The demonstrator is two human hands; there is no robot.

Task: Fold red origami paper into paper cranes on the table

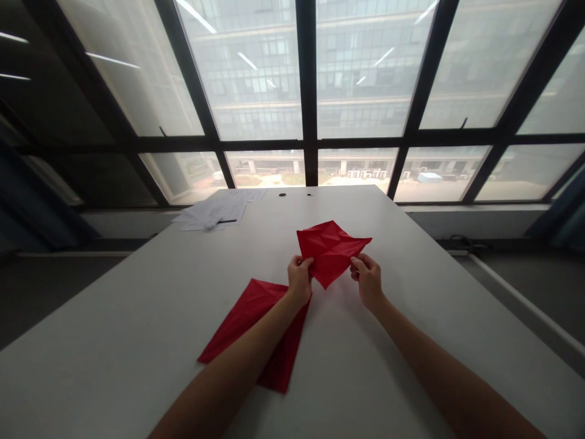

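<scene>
Between my hands a creased red cloth-like sheet (331,247) is held up above the white table, one corner pointing down towards me. My left hand (300,275) pinches its left edge between thumb and fingers. On the opposite side my right hand (368,277) grips the edge in the same way, fingers curled. A second red cloth-like sheet (242,317) lies on the table to the left, partly covered by my left forearm. Whether the red pieces are fabric or thin plastic, I cannot tell.
The long white table (150,305) reaches to the window wall. White papers (208,210) with a dark pen (227,221) lie at its far left. Two small dark round spots, one a hole (282,195), show near the far edge. Blue curtains (34,198) hang at the sides.
</scene>
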